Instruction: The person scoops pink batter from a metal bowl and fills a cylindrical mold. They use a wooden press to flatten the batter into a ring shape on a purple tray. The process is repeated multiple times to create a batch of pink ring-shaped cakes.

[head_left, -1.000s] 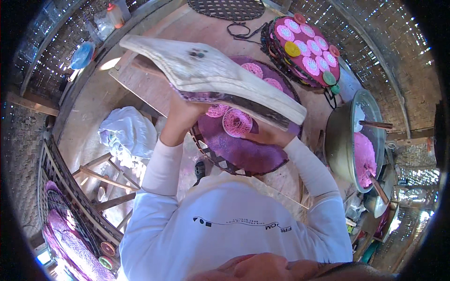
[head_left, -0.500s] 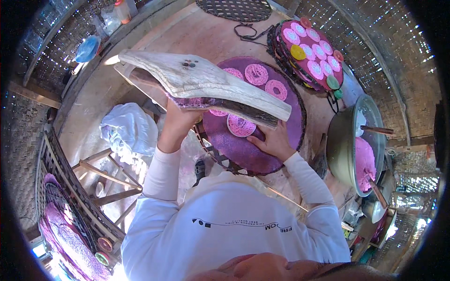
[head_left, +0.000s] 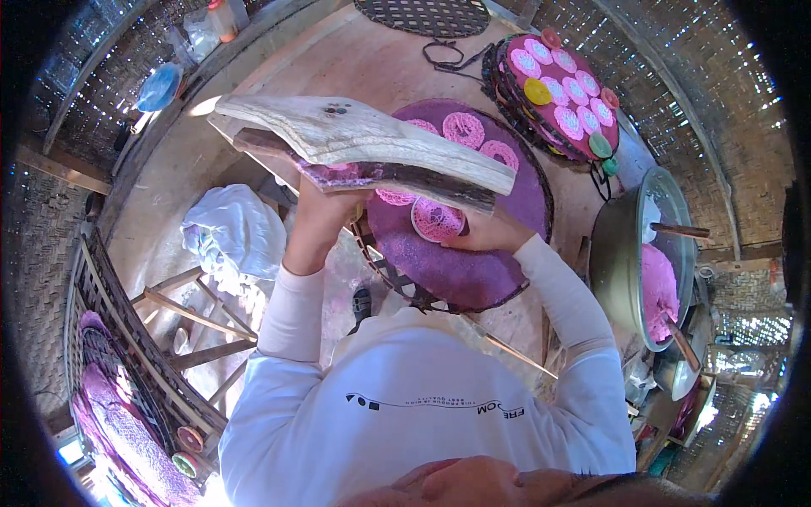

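My left hand (head_left: 321, 215) is closed on a weathered wooden press (head_left: 372, 139), gripping it from below at its left half; pink paste shows along its underside. Below the press lies a round purple mat (head_left: 448, 270) with several pink lacy rounds (head_left: 463, 127). My right hand (head_left: 481, 232) is under the press's right end, thumb toward a white-rimmed ring (head_left: 438, 220) filled with pink strands; its other fingers are hidden, so I cannot tell what they grip.
A stack of decorated round trays (head_left: 553, 93) stands back right. A metal basin (head_left: 617, 262) with pink paste and wooden paddles is at right. A woven mat (head_left: 422, 17) lies behind, white cloth (head_left: 228, 237) at left, a slatted rack (head_left: 127, 338) lower left.
The press's right end has shifted left and toward the back. My right hand showed its spread thumb and fingers half a second ago; now it has moved farther under the press.
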A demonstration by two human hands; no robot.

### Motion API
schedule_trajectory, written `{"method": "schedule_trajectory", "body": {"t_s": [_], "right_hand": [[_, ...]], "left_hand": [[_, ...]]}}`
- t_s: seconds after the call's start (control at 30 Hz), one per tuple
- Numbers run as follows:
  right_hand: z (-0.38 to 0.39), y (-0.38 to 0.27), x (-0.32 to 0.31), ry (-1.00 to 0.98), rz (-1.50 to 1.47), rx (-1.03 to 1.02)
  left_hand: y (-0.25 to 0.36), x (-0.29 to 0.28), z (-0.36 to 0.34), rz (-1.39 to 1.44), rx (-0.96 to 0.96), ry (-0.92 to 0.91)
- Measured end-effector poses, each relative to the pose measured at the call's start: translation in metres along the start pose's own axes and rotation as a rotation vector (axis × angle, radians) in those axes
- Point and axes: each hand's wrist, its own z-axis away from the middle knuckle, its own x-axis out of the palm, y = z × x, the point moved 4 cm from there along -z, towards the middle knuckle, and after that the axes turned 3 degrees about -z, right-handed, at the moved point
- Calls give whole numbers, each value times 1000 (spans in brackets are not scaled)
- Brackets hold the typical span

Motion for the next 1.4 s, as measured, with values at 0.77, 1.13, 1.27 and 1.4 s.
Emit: {"method": "schedule_trajectory", "body": {"t_s": [0.77,1.13,1.27,1.4], "right_hand": [[110,-70,-70,215,-1037,442],[126,-90,-48,-196,-1088,580],[126,-74,-27,-223,-1001,696],[132,-48,-4,-197,-746,844]], "left_hand": [[16,88,5,-583,563,-366],[38,103,-31,1237,-34,-968],[-6,100,-22,1319,-145,-826],[-31,89,-24,1305,-232,-681]]}}
